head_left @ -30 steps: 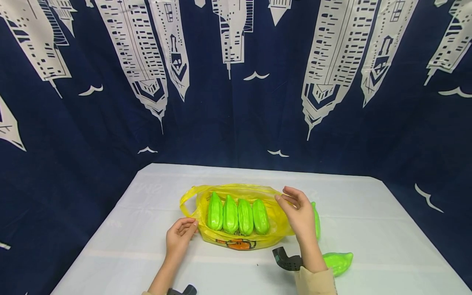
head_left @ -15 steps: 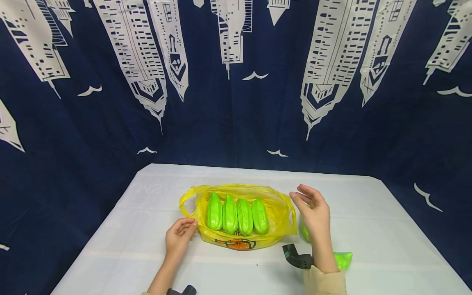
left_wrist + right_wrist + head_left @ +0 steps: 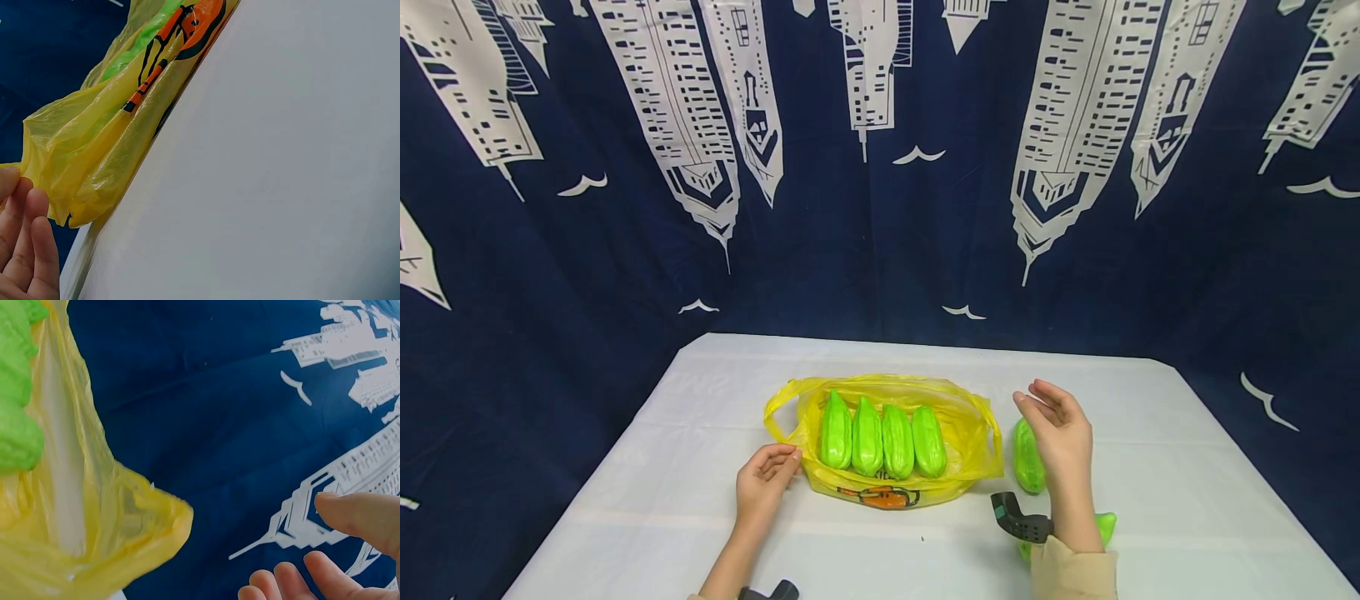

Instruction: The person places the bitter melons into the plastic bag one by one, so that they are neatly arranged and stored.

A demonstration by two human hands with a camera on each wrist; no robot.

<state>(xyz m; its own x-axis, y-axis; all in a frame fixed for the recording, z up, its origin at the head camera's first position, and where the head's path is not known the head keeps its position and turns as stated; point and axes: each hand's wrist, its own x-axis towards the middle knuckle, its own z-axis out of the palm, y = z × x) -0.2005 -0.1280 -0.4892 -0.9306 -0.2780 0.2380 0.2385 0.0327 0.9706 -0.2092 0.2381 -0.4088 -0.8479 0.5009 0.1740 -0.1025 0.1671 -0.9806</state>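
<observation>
A yellow plastic bag (image 3: 973,454) lies mouth-up on the table, with several green, ridged, long fruit-like pieces (image 3: 867,437) side by side in it. At the bag's left edge my left hand (image 3: 763,487) pinches the film between thumb and fingers; the left wrist view shows the bag (image 3: 94,162) drawn taut toward the fingertips (image 3: 37,203). My right hand (image 3: 1063,433) hovers to the right of the bag, fingers loosely bent and holding nothing. In the right wrist view a gap separates thumb (image 3: 350,515) and fingers, apart from the bag's right handle (image 3: 159,519).
Beside my right hand another green piece (image 3: 1028,458) lies on the white table (image 3: 1180,467). One more green piece (image 3: 1105,527) is partly hidden behind my right forearm. A dark blue cloth (image 3: 880,250) printed with white buildings hangs behind the table.
My right hand has moved rightward, away from the bag's right side, uncovering the bag's right handle and the green piece beside it. My left hand keeps its place at the bag's left edge.
</observation>
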